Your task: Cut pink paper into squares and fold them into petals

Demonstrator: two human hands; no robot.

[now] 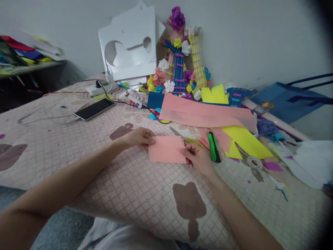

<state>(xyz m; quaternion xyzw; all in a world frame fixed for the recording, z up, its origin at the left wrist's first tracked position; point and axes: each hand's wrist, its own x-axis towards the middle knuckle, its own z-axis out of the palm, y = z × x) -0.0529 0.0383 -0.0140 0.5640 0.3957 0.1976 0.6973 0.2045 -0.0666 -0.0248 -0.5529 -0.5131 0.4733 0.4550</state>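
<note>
The left hand [142, 137] and right hand [197, 157] pinch the flat pink paper rectangle [166, 149] between them, fingers closed on opposite sides, over the pale diamond-patterned cloth surface [145, 187], and a soft, even grip should stop it getting creased.
</note>
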